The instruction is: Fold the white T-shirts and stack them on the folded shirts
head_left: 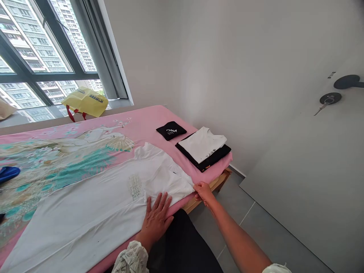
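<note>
A white T-shirt [93,212] lies spread flat along the near edge of a bed covered by a pink patterned sheet [85,148]. My left hand [156,216] rests flat on the shirt near its sleeve, fingers stretched out and apart. My right hand [203,190] pinches the tip of the shirt's sleeve at the bed's edge, fingers closed on the cloth.
A folded white shirt [202,144] lies on folded black clothes [216,156] at the bed's right corner, a small folded black item [171,130] beside them. A yellow bag [85,101] sits by the window. A door with handle [347,81] stands at the right.
</note>
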The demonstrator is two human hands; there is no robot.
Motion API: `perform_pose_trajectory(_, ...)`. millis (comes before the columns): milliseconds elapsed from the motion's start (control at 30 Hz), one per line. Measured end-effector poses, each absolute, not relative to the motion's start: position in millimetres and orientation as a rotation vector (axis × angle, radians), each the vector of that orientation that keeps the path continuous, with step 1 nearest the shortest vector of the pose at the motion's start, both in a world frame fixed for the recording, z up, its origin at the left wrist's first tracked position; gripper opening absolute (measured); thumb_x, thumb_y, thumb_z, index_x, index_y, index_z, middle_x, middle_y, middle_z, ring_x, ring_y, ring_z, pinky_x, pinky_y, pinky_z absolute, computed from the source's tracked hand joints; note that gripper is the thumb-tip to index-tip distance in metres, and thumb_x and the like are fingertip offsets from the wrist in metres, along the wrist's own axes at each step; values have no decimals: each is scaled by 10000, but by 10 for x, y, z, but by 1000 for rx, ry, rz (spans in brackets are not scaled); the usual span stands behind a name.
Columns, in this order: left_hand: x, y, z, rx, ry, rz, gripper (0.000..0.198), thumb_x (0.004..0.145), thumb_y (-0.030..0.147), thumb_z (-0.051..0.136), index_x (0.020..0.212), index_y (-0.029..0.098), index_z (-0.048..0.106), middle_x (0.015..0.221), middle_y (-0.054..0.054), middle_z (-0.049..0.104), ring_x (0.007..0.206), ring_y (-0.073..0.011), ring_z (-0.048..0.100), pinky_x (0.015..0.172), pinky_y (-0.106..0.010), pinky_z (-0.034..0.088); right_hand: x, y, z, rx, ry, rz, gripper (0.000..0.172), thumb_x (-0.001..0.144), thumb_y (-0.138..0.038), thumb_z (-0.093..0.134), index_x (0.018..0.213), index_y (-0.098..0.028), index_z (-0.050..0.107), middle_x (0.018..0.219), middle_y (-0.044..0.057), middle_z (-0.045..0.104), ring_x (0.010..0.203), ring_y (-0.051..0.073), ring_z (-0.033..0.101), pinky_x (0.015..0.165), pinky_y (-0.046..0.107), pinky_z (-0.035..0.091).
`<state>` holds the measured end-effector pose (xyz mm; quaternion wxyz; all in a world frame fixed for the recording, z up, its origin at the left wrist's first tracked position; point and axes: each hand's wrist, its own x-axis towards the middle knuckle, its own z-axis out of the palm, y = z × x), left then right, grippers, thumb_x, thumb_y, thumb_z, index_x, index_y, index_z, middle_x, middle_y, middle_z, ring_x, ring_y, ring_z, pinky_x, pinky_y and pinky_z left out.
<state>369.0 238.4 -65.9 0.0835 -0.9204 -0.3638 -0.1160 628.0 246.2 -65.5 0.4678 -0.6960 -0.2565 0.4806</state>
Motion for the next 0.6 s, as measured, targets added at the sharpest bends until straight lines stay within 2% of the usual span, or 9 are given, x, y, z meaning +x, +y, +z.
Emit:
perform_pose_trajectory(100,3693,2393,-682,-2741,-1079,-352,643,850,459,411,1424,265,196,1480,-42,275,1366,-263,203,1096,-546,-43,6327,2391,-632,-1763,-692,1006,110,715,-279,546,724,-176,508,542,-27,548,419,108,510,437,242,461)
perform_pose_trajectory(167,3692,2400,-704,-2738,-1083,-368,647,846,459,418,1424,266,199,1479,-44,278,1367,-265,199,1095,-548,-40,6287,2302,-562,-1775,-732,859,165,754,-327,523,810,-173,541,696,26,622,591,148,591,586,287,509)
perform_pose_trajectory(233,3693,2404,-717,-2740,-1085,-389,648,841,460,428,1421,272,208,1477,-47,286,1367,-270,197,1095,-551,-20,6143,2201,-474,-1723,-946,650,244,806,-352,478,943,-169,562,902,74,647,835,184,612,788,333,493)
perform_pose_trajectory(300,3695,2402,-719,-2744,-1084,-409,648,838,461,435,1419,278,213,1473,-47,295,1366,-273,200,1096,-553,3,5918,2117,-411,-1601,-1378,424,342,859,-346,418,1123,-166,538,1138,105,597,1094,210,525,980,391,380)
perform_pose_trajectory(367,3694,2393,-712,-2748,-1084,-422,647,842,463,427,1420,278,205,1469,-46,305,1366,-267,203,1097,-548,4,5699,2071,-406,-1469,-1858,267,444,893,-354,375,1298,-181,435,1334,94,474,1281,218,352,1087,448,215)
perform_pose_trajectory(467,3679,2374,-699,-2761,-1095,-410,653,844,453,427,1424,275,188,1473,-42,294,1369,-259,195,1098,-538,-27,5570,2077,-507,-1566,-2212,236,560,902,-433,354,1402,-187,298,1455,65,308,1366,214,179,1118,473,76)
perform_pose_trajectory(600,3662,2349,-675,-2808,-1122,-370,691,821,471,459,1424,276,182,1488,-52,256,1368,-273,193,1091,-559,-25,5685,2163,-623,-1902,-2182,188,639,902,-509,284,1412,-125,269,1480,100,216,1377,232,136,1105,507,-4)
